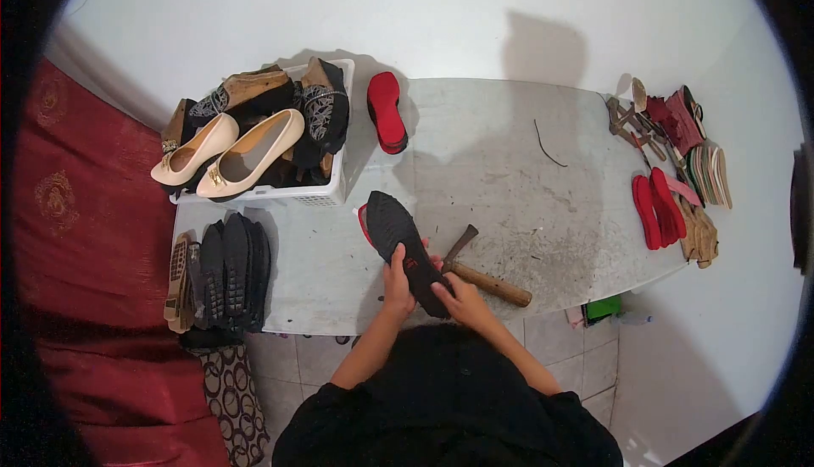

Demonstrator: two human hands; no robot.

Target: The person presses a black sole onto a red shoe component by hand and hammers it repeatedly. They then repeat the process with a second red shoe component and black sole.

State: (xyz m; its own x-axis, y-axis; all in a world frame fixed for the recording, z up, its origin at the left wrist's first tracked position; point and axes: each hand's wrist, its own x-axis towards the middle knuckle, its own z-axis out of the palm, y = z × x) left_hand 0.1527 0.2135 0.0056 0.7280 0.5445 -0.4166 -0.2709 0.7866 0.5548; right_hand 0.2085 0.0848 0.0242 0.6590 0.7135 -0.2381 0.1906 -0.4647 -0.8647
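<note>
A black shoe sole (398, 234) with a ribbed tread faces up between my two hands, tilted above the near edge of the table. Red material shows along its upper left edge. My left hand (397, 279) grips its left side, thumb on the tread. My right hand (462, 299) closes on its lower right side, near the narrower end. Just right of the sole, a hammer (487, 283) with a wooden handle lies on the table, close to my right fingers. A red-topped sole (387, 111) lies farther back on the table.
At the back left, a white basket (339, 170) holds shoes and wooden lasts, with cream pumps (254, 158) on top. Black soles (233, 268) stand stacked at the left front. Red insoles (657, 208) and tools (632, 124) lie at the right. A thin dark strip (543, 145) lies behind the hammer.
</note>
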